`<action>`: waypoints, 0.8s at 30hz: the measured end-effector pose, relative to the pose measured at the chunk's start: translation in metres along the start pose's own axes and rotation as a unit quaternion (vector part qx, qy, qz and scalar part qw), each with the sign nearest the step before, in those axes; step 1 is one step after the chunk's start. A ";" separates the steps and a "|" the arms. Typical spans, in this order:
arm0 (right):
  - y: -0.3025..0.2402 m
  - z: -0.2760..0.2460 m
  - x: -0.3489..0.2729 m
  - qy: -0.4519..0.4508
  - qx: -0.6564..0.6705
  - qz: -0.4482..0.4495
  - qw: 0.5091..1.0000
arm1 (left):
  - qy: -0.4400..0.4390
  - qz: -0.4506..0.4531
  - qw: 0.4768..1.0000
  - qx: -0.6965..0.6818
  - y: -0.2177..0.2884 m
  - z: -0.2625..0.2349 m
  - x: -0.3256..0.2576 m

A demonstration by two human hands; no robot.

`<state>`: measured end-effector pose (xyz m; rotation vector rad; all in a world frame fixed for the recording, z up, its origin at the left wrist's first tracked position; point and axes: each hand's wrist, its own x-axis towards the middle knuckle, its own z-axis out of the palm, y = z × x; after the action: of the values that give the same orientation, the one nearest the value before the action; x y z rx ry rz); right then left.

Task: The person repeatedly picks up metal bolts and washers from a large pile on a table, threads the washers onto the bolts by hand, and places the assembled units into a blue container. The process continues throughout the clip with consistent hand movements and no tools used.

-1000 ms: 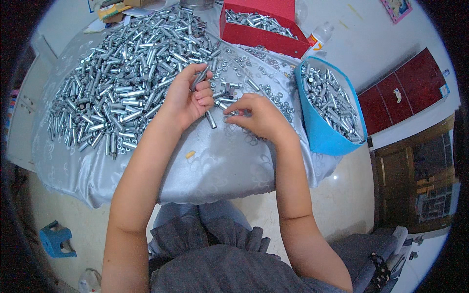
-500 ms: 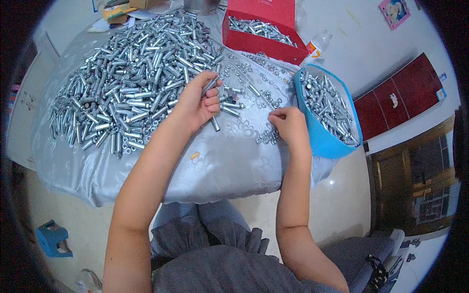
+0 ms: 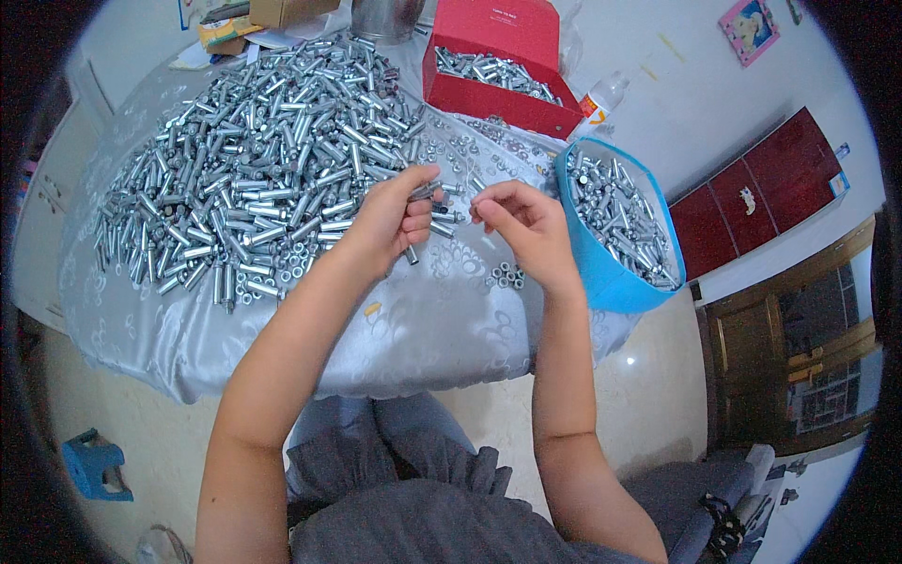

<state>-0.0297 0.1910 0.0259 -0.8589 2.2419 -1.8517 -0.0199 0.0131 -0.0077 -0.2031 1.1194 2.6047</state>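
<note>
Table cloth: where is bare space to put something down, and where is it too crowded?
The silver cloth is bare along its near edge, below the bolt pile and both hands. Crowded: the pile at left, loose nuts by the right hand, toward the blue bin.

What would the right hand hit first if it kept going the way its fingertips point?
Likely the metal bolts held in the left hand: the right hand points left at them, fingertips nearly touching. Depth is uncertain.

Red box (image 3: pixel 498 56): open, rectangular, far side of table.
Cardboard box (image 3: pixel 282 11): brown, top edge.
Bottle (image 3: pixel 601 97): orange label, beside red box.
</note>
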 end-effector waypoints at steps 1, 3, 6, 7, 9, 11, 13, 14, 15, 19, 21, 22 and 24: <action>0.004 0.003 0.003 0.016 0.020 -0.011 1.000 | -0.002 -0.003 1.000 0.027 0.000 0.001 -0.001; 0.015 0.009 0.009 0.046 0.060 -0.033 0.997 | -0.004 -0.007 0.997 0.082 -0.001 0.005 -0.002; 0.022 0.015 0.010 0.031 0.110 -0.005 0.993 | -0.018 -0.006 0.992 0.124 -0.001 0.011 -0.007; 0.025 0.016 0.009 0.028 0.115 -0.003 0.993 | -0.026 -0.007 0.991 0.132 -0.003 0.010 -0.008; 0.028 0.016 0.008 0.023 0.123 0.002 0.992 | -0.020 0.002 0.990 0.136 -0.008 0.007 -0.007; 0.031 0.014 0.008 0.024 0.121 0.012 0.992 | -0.009 0.005 0.990 0.143 -0.008 0.011 -0.006; 0.033 0.014 0.007 0.026 0.123 0.022 0.992 | -0.010 0.022 0.989 0.148 -0.009 0.008 -0.005; 0.033 0.015 0.007 0.026 0.127 0.026 0.991 | -0.011 0.031 0.988 0.150 -0.009 0.007 -0.005; 0.033 0.015 0.007 0.027 0.131 0.029 0.991 | -0.005 0.029 0.989 0.146 -0.010 0.007 -0.005; 0.036 0.012 0.008 0.021 0.132 0.034 0.990 | 0.004 0.032 0.987 0.158 -0.008 0.009 -0.006; 0.036 0.014 0.008 0.028 0.148 0.027 0.988 | 0.003 0.030 0.985 0.168 -0.008 0.010 -0.006; 0.036 0.015 0.008 0.041 0.143 0.031 0.988 | 0.006 0.027 0.986 0.167 -0.008 0.009 -0.005; 0.033 0.018 0.008 0.066 0.131 0.039 0.988 | 0.011 0.024 0.986 0.166 -0.008 0.007 -0.005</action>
<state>-0.0408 0.1749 -0.0073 -0.6133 2.0032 -2.1588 -0.0130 0.0228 -0.0074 -0.1327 1.5597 2.4110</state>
